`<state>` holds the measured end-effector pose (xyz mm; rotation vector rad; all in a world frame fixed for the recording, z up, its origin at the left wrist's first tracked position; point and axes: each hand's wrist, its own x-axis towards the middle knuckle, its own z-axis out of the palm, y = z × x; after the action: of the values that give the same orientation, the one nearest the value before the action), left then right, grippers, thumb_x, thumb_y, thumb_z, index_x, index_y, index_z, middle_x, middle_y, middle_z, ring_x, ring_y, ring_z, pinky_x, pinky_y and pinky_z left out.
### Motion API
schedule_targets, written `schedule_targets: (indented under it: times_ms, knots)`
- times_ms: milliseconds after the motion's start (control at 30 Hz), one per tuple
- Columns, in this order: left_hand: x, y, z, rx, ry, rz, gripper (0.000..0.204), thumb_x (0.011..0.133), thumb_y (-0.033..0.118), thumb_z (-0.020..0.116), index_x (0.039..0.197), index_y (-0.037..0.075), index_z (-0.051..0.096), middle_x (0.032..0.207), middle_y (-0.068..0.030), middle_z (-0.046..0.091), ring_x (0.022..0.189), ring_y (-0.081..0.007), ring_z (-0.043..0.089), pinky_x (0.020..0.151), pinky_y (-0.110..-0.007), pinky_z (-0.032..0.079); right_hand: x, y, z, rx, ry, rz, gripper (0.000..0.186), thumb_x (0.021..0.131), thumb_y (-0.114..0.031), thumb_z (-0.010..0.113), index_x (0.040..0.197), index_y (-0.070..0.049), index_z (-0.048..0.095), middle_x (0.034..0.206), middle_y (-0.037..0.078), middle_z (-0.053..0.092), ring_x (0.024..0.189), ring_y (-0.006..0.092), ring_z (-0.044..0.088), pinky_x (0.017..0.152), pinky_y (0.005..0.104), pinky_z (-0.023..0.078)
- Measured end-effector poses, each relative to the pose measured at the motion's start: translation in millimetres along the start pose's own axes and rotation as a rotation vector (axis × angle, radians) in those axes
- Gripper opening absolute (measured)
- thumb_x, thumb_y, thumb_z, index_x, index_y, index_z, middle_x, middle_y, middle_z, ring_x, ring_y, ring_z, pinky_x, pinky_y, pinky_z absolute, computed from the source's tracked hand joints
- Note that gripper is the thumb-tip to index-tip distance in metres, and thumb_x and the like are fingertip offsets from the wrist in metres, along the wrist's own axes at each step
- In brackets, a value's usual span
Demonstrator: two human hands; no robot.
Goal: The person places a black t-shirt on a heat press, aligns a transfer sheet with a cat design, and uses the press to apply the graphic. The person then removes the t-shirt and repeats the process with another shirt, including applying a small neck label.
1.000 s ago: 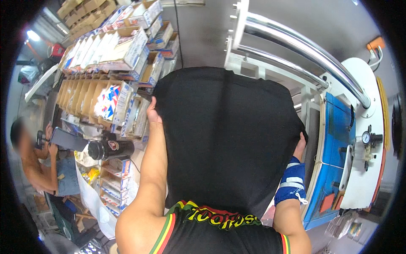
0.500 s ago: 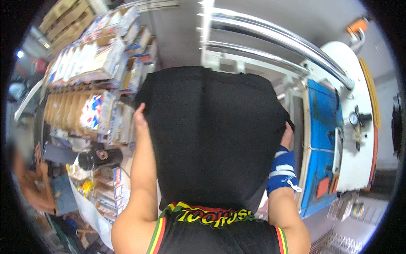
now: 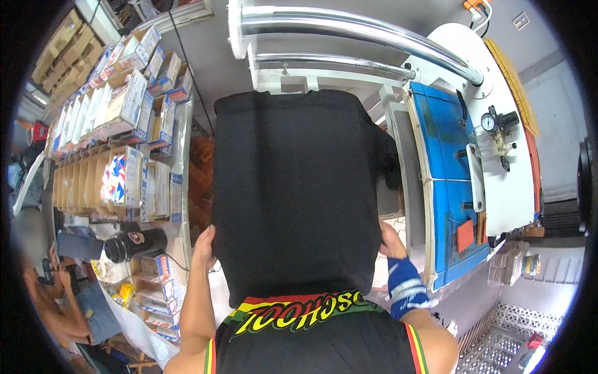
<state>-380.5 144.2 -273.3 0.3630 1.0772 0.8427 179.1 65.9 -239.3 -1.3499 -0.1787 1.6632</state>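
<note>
A black T-shirt is spread wide in front of me, its far edge by a white metal frame. At its left side edge, close to my body, my left hand is closed on the cloth, fingers partly behind it. My right hand holds the opposite edge at about the same height, its fingertips mostly hidden by the fabric. A bunched sleeve hangs off the shirt's right side. Whatever supports the shirt underneath is covered. A blue striped wristband is around my right wrist.
Chrome rollers run across the far side to a white machine panel with a pressure gauge. A blue board stands at the right. Cardboard boxes crowd the left, with a black cylinder nearer. Another person sits at far left.
Both hands have come down the shirt's sides toward my body, from the sleeves to the lower edges. The right sleeve now hangs loose. My view has shifted, bringing more of the right into sight.
</note>
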Motion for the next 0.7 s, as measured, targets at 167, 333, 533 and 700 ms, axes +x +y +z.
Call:
schedule_targets:
  times_ms: [167, 333, 533, 700]
  knots:
    - [-21, -33, -18, 0.276, 0.326, 0.199, 0.045, 0.111, 0.035, 0.051, 0.132, -0.002, 0.064, 0.125, -0.0089, 0.07, 0.111, -0.0189, 0.065, 0.097, -0.037, 0.051, -9, 18, -38, -0.014, 0.058, -0.214, 0.048, 0.105, -0.035, 0.061, 0.134, 0.004, 0.06, 0.132, 0.017, 0.068, 0.118, 0.0285, 0.067, 0.106, 0.042, 0.051]
    - [-43, -34, -37, 0.139, 0.107, -0.036, 0.049, 0.105, 0.045, 0.059, 0.121, 0.0, 0.068, 0.115, -0.0087, 0.073, 0.106, -0.0231, 0.069, 0.093, -0.041, 0.056, -17, 30, -68, 0.077, -0.126, 0.104, 0.044, 0.104, -0.029, 0.063, 0.136, 0.001, 0.061, 0.129, 0.015, 0.07, 0.118, 0.0288, 0.068, 0.102, 0.0434, 0.054]
    - [-99, -40, -92, 0.212, 0.018, 0.017, 0.038, 0.102, 0.038, 0.066, 0.118, 0.003, 0.068, 0.118, -0.009, 0.074, 0.103, -0.022, 0.072, 0.089, -0.04, 0.058, -77, 45, -84, 0.065, -0.007, -0.105, 0.044, 0.103, -0.027, 0.065, 0.132, 0.005, 0.061, 0.13, 0.019, 0.069, 0.118, 0.0277, 0.068, 0.104, 0.0412, 0.052]
    - [-107, -47, -90, 0.367, 0.107, 0.144, 0.029, 0.103, 0.033, 0.066, 0.112, 0.005, 0.069, 0.114, -0.0072, 0.075, 0.103, -0.0201, 0.071, 0.095, -0.037, 0.055, -83, 70, -80, -0.112, 0.043, -0.273, 0.045, 0.108, -0.031, 0.057, 0.129, 0.008, 0.062, 0.128, 0.017, 0.07, 0.117, 0.0246, 0.066, 0.104, 0.0373, 0.05]
